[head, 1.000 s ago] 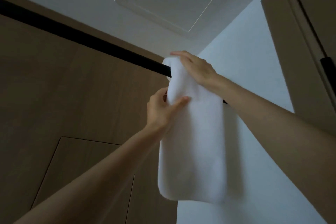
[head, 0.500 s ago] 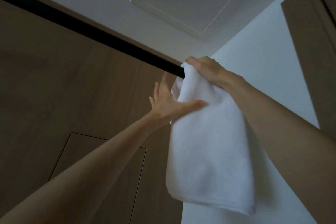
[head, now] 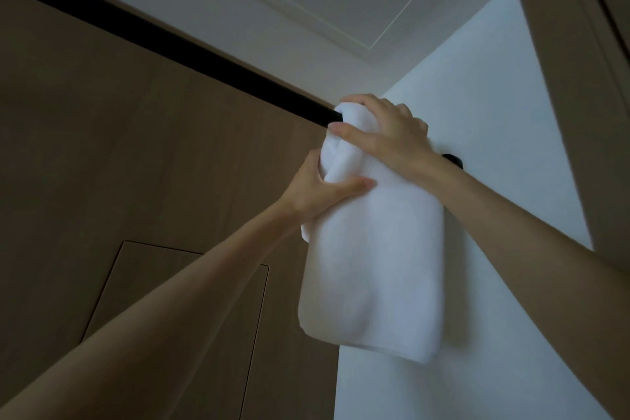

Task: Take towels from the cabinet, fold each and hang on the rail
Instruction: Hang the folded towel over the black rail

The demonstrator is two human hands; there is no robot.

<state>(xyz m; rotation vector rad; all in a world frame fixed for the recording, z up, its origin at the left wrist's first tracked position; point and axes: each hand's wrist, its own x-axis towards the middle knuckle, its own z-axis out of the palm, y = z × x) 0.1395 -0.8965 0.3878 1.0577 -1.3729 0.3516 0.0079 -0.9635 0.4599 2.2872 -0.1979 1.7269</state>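
A: Where is the towel?

B: It is hanging folded over the rail, at its wall end. Right hand is gripping the top, left hand is pinching the side.

A: Done?

B: Nearly; both are yet to let go.

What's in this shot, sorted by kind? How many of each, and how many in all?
Towel: 1, white, draped over the rail
Rail: 1, black
Hands: 2, left hand and right hand, both gripping the towel
Total: 4
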